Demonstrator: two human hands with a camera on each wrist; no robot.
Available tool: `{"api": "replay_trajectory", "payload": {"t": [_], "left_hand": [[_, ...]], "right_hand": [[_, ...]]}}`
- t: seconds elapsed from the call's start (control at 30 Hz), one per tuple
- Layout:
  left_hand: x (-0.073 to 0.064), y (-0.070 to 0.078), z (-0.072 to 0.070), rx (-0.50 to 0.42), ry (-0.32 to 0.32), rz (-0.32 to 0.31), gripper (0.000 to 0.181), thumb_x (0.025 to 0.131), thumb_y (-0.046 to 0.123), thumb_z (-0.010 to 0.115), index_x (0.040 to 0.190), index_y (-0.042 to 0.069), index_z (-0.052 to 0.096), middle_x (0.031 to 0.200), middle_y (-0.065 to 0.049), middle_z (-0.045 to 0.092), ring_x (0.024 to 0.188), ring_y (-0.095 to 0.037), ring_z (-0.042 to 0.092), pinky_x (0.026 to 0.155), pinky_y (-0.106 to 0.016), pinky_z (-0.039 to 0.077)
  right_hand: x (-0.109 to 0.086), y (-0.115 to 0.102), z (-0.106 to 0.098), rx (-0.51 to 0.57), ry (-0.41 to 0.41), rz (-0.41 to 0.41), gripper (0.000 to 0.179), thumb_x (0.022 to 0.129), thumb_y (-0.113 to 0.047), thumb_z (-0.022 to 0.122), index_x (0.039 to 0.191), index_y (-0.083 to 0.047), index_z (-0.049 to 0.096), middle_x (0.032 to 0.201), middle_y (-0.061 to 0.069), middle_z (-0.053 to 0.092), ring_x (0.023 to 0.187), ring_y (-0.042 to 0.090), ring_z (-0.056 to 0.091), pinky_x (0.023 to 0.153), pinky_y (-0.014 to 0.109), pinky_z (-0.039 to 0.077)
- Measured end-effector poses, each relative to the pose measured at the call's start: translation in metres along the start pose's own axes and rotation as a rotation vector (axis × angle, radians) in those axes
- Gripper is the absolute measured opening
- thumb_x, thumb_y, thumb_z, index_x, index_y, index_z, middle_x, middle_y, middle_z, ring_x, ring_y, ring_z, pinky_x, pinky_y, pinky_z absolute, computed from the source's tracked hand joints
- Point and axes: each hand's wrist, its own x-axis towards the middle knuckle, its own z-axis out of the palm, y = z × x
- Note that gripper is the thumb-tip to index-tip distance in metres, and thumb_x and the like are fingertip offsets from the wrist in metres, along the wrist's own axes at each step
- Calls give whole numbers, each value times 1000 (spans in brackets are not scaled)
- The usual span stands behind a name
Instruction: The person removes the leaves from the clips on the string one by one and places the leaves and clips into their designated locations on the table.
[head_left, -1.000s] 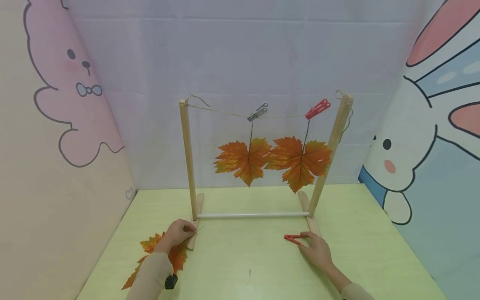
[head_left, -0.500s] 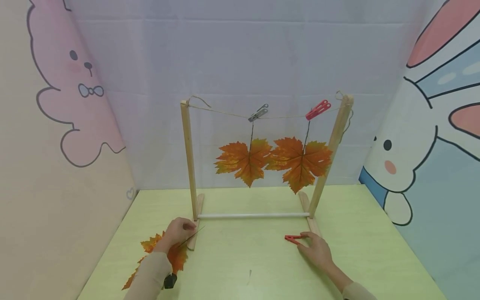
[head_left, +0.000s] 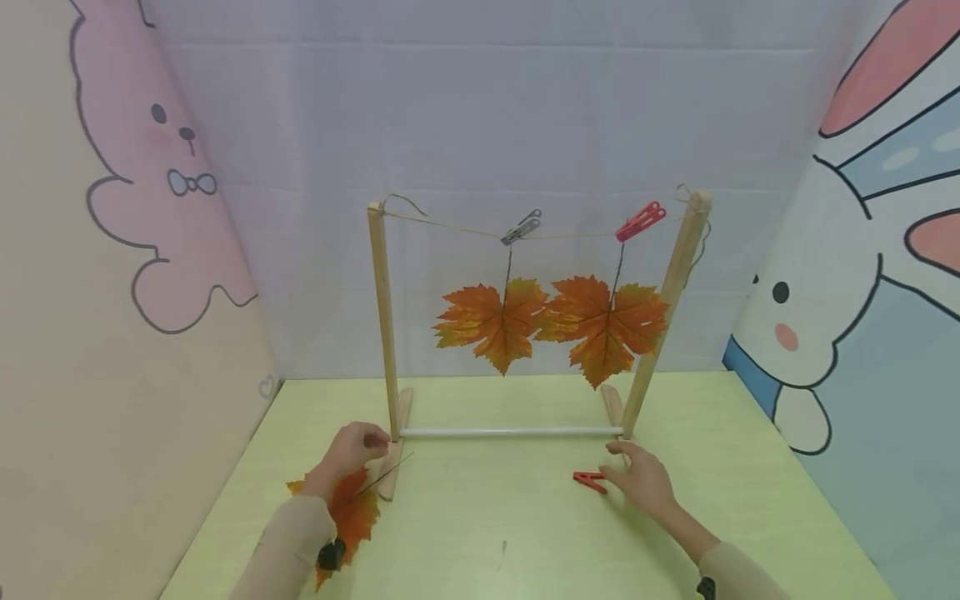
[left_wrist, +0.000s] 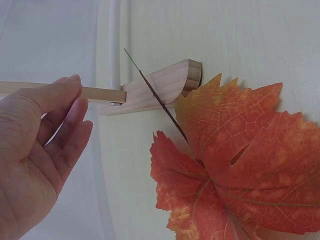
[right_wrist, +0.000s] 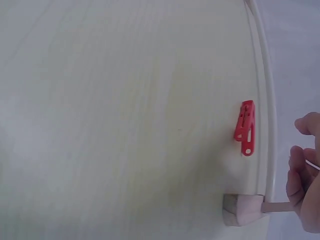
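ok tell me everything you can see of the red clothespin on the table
The red clothespin looks like plastic, with two arms spread in a V and round holes near their ends. It lies on the table in front of the white rod, the V opening toward the person's right. Only the table touches it; the right hand is close but apart, and it grips nothing.

A: Locate the stand [head_left: 385,317].
B: On the table [head_left: 480,508], before the wall [head_left: 480,117]. Its string [head_left: 442,225] carries a left clothespin [head_left: 519,229] and a right clothespin [head_left: 640,222], with a left leaf [head_left: 495,321] and a right leaf [head_left: 603,325] below.
A: Loose parts?
B: A third leaf [head_left: 356,510] lies front left, near the left hand [head_left: 356,447], its stem [left_wrist: 156,94] over the stand's left foot [left_wrist: 175,80]. A third clothespin [head_left: 590,479] lies front right, beside the right hand [head_left: 645,483].
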Motion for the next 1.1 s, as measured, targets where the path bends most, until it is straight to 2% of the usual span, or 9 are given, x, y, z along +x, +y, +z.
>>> {"api": "replay_trajectory", "payload": {"t": [0.2, 0.37, 0.47, 0.57, 0.63, 0.77, 0.87, 1.1], "left_hand": [[2, 8, -10, -7, 4, 12, 10, 79, -1, 66, 88, -4, 67, 78, -6, 66, 72, -17, 60, 63, -28, 50], [3, 17, -15, 2, -7, -3, 12, 78, 1, 68, 89, -3, 67, 79, -4, 65, 72, -16, 59, 65, -30, 50], [4, 23, -18, 13, -6, 4, 13, 78, 1, 67, 90, -4, 67, 79, -5, 65, 72, -15, 59, 65, -29, 50], [5, 29, -21, 20, -4, 31, 13, 78, 0, 67, 90, -5, 67, 78, -5, 65, 71, -15, 59, 63, -28, 50], [6, 33, -23, 34, -1, 55, 13, 78, 0, 67, 89, -5, 67, 77, -5, 65, 71, -16, 59, 63, -27, 49], [8, 41, -27, 59, 3, 92, 12, 77, 2, 68, 89, -3, 67, 77, -5, 65, 71, -16, 59, 62, -27, 48], [10, 48, -31, 63, 6, 111, 12, 76, 3, 69, 88, -2, 68, 77, -5, 65, 71, -16, 59, 62, -27, 47], [16, 60, -36, 73, 14, 127, 11, 78, 6, 69, 88, 2, 68, 77, -2, 65, 71, -13, 59, 63, -25, 47]], "right_hand": [[13, -12, -16, -22, 23, -103, 33, 73, -15, 74, 100, 1, 65, 94, 13, 67, 82, 31, 62, 70, 44, 48], [22, -22, -27, -27, 7, -141, 33, 73, -17, 74, 101, 0, 65, 96, 12, 67, 84, 30, 62, 68, 41, 48], [25, -28, -33, -25, -3, -154, 34, 73, -17, 74, 102, -1, 65, 95, 11, 67, 81, 26, 63, 65, 37, 48], [28, -35, -40, -21, -15, -162, 34, 73, -17, 74, 102, -1, 66, 96, 10, 67, 67, 18, 57, 57, 30, 44], [30, -40, -44, -9, -30, -157, 34, 73, -17, 74, 102, -1, 66, 95, 10, 67, 58, 11, 48, 51, 25, 38], [33, -52, -54, 8, -44, -159, 35, 73, -18, 74, 102, -1, 65, 91, 10, 68, 48, 4, 34, 45, 23, 30], [36, -60, -61, 2, -45, -173, 35, 73, -20, 75, 101, -1, 66, 89, 9, 68, 44, 3, 33, 44, 23, 30], [42, -76, -77, 0, -59, -220, 35, 75, -21, 73, 103, -2, 65, 102, 13, 66, 41, 0, 34, 42, 22, 33]]}}
